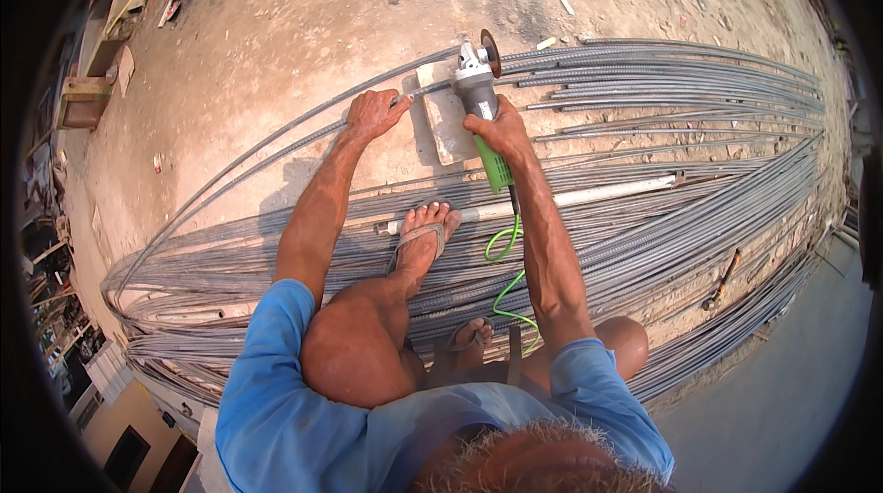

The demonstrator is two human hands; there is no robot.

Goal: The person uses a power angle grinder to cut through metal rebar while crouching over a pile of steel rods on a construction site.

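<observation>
My right hand [501,128] is closed round the body of a green and grey angle grinder [476,97]. The grinder's brown cutting disc [491,53] points away from me, and no guard shows clearly around it. My left hand [374,113] grips a ribbed steel rebar [429,89] to the left of the grinder. That rebar lies across a pale block [445,130], and a second bar runs just beyond it. Part of the rebar is hidden behind the grinder. A bright green cord [504,296] hangs from the grinder's near end toward my legs.
Many long rebars [662,217] lie bundled under and around my sandalled foot [424,240]. More cut bars [644,79] lie to the right. A pale pipe [607,192] rests across the bundle. Scrap wood [85,99] stands at the far left, and smooth grey floor [763,410] lies at the lower right.
</observation>
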